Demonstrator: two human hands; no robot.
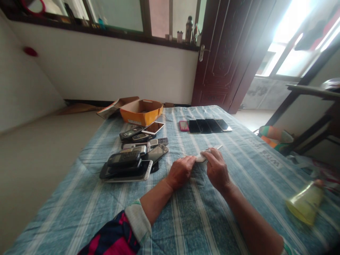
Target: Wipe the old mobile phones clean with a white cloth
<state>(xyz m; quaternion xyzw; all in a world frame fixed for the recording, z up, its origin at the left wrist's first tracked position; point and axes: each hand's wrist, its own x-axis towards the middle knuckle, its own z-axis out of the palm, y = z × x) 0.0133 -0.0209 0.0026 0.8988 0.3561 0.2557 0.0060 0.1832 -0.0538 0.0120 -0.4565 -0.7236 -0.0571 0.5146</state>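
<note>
In the middle of the bed, my left hand (183,171) grips the near left end of a flat, white-edged phone (219,147), which my hands mostly cover. My right hand (217,168) presses a small white cloth (201,158) on it with bent fingers; whether it is fabric or tissue I cannot tell. To the left lies a loose pile of old phones, with a black keypad phone (124,159) on top of a white-framed smartphone (147,170). Beyond my hands is a row of dark smartphones (204,126), with a small pink-framed device (183,125) at its left end.
An opened orange box (151,118) stands at the far left of the striped bedcover (170,226). A transparent yellow container (304,203) lies at the right edge. Behind are a dark red door (225,53) and a sill with a bottle (189,30).
</note>
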